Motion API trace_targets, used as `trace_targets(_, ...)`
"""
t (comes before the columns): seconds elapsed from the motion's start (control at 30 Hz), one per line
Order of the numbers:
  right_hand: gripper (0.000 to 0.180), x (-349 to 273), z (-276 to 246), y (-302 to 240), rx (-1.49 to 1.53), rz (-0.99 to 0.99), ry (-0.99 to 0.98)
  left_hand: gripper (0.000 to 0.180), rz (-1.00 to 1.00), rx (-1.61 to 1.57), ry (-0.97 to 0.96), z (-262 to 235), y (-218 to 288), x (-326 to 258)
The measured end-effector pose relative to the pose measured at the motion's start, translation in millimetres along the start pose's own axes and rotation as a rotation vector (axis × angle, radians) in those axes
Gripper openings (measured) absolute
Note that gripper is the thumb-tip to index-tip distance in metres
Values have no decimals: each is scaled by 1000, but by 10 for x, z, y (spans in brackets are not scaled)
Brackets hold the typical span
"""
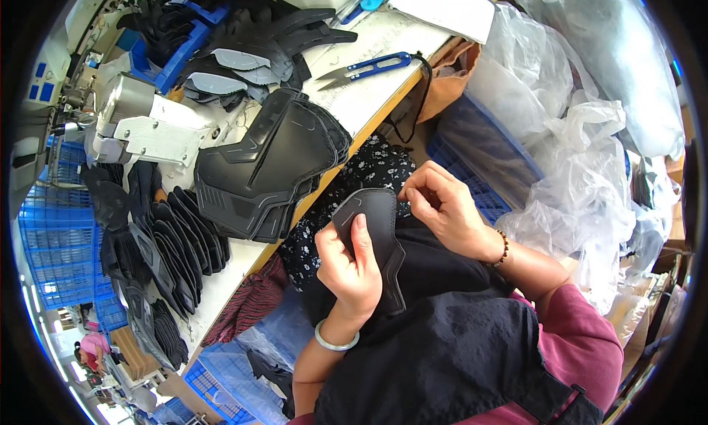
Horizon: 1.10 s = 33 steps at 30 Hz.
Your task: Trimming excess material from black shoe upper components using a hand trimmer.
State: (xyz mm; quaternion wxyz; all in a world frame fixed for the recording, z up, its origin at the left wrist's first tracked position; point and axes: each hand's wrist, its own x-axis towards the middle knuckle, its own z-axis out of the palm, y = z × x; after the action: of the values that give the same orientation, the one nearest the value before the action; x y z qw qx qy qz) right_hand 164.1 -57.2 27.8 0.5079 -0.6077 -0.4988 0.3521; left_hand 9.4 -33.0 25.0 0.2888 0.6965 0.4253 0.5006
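My left hand grips a black stitched leather-like panel, thumb on its face, and holds it tilted above my lap. To the right of the panel's upper edge, my right hand is closed in a pinch. Whatever lies between those fingertips, if anything, is too small to make out. A stack of larger black shaped panels sits on the table edge to the left of my hands. Blue-handled thread snips lie farther back on the table.
A sewing machine head stands on the white table. Rows of black pieces and a pile with grey parts lie around it. Blue crates stand at left. Clear plastic bags fill the right side.
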Motion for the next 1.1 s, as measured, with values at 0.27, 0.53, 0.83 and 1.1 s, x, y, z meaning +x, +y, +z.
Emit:
trace_targets(0.27, 10, 21, -34, -173, -96, 24, -176, 10, -139, -107, -9, -31, 1, 15)
trace_targets(0.53, 8, 63, -7, 6, 72, 18, -62, 8, -215, -184, -28, -100, 11, 18)
trace_targets(0.83, 7, 18, -5, 5, 228, -52, -127, 9, -339, -364, -76, -83, 15, 89)
trace_targets(1.1, 44, 476, 49, -517, 265, 222, -586, 16, -298, -139, -326, -417, 103, 56)
